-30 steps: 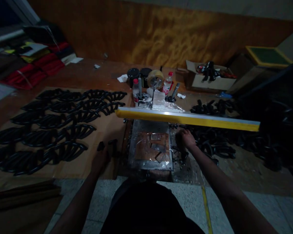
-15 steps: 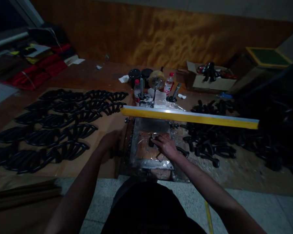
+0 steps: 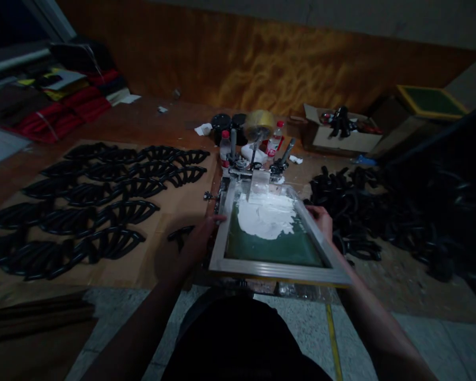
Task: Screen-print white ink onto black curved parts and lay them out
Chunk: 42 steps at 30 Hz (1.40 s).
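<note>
Hands gripped a printing frame point(image 3: 277, 270) lying flat before the worker, the left hand point(image 3: 200, 235) clamped on its left rail, the right hand point(image 3: 321, 219) closed on its right rail, apparently steadying it level. Between the fingers, white ink point(image 3: 266, 216) lay pooled on the green mesh point(image 3: 273, 246). Beyond the left fingers, black curved parts point(image 3: 103, 206) lay in rows on brown paper point(image 3: 174, 196); beyond the right, more were heaped point(image 3: 353, 211). Bottles point(image 3: 275, 138) stood past the frame.

Dim, underexposed view — glare on the orange wall point(image 3: 262, 63), dark blurred corners, wide-angle bending.
</note>
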Available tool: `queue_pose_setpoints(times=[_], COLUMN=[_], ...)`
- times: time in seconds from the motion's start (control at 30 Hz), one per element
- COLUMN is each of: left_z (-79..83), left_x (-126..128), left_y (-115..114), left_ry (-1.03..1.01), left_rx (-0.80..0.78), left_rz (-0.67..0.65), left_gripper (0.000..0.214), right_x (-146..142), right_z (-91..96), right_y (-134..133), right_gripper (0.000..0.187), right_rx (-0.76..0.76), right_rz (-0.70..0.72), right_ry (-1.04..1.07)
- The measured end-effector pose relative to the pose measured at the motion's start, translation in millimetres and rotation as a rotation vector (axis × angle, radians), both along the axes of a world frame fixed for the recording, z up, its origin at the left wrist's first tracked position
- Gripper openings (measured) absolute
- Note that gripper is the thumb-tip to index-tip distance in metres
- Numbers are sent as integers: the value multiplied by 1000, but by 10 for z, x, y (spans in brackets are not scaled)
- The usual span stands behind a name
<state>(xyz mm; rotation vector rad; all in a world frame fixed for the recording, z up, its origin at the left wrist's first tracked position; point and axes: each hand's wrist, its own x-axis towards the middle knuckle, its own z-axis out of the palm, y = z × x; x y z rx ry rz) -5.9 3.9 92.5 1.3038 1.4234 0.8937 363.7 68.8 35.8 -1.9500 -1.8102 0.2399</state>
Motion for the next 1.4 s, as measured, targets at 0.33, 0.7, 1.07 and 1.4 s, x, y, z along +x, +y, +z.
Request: queue_pose_setpoints(times=[0.33,0.7,1.07,1.4], left_z=[-1132,-1132,-890,-90], left_x=[108,115,152,118], left_y=[-88,-65,-67,151], left_ry=[67,-31,-24,-41], left_rx=[-125,-193,-233,15], left_rz=[-27,-21,39,114], left_gripper=[76,71,70,49], right_x=[-1249,-1040,-1097,-330], right_z=[467,382,168,709], right_y=[332,-226,-314,727], right_gripper=[33,23,29,40], right_rx=[-99,-329,-153,120], right_rz=[453,1018,893,126], right_ry=[-436,-380,-237,37])
